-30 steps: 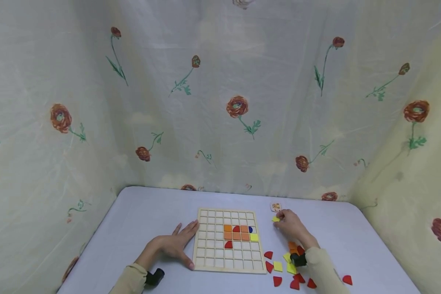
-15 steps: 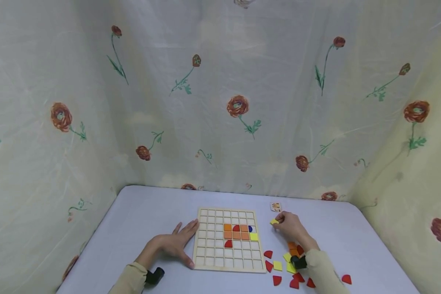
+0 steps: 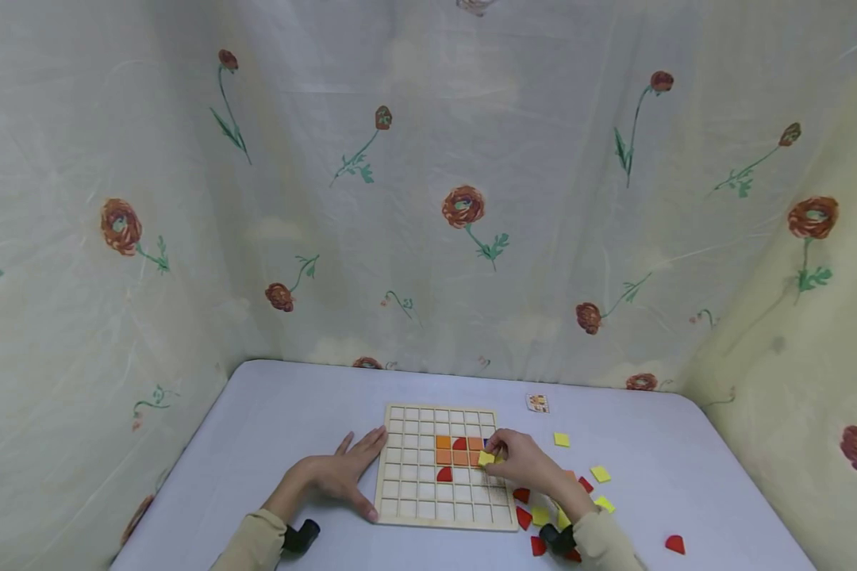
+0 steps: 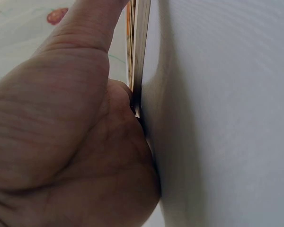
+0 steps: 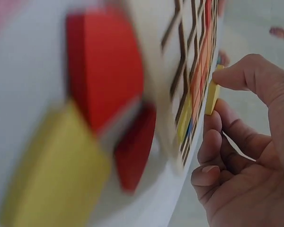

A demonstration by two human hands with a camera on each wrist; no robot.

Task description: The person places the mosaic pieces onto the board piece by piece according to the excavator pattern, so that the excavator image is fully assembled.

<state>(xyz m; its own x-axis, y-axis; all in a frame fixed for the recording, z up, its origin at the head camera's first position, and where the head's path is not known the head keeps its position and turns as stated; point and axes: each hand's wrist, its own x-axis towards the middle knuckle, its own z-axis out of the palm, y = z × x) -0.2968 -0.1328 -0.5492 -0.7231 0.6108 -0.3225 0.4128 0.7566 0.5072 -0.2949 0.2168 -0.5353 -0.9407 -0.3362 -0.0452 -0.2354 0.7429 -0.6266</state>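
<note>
A pale wooden grid board (image 3: 405, 507) lies on the table, with orange squares (image 3: 443, 457), red quarter-circles (image 3: 444, 474) and a mostly hidden blue piece in its cells. My left hand (image 3: 339, 476) lies along the board's left edge, fingers spread, thumb at the near corner. In the left wrist view, the palm is against the board's side (image 4: 141, 52). Over the right part of the grid, my right hand (image 3: 524, 461) pinches a yellow square tile (image 3: 486, 458) between thumb and fingers. The right wrist view shows that yellow tile (image 5: 211, 97) close over the board.
Right of the board lie loose red quarter-circles (image 3: 524, 518) and yellow squares (image 3: 539, 515), some under my right forearm. Another yellow square (image 3: 561, 439) and a small patterned card (image 3: 538, 403) lie farther back. One red piece (image 3: 674, 544) sits apart. A flowered curtain (image 3: 428, 277) surrounds the table.
My right hand has carried the yellow tile left from beside the card to over the board. Yellow squares hidden before under the hand and arm now show. The left hand has stayed put.
</note>
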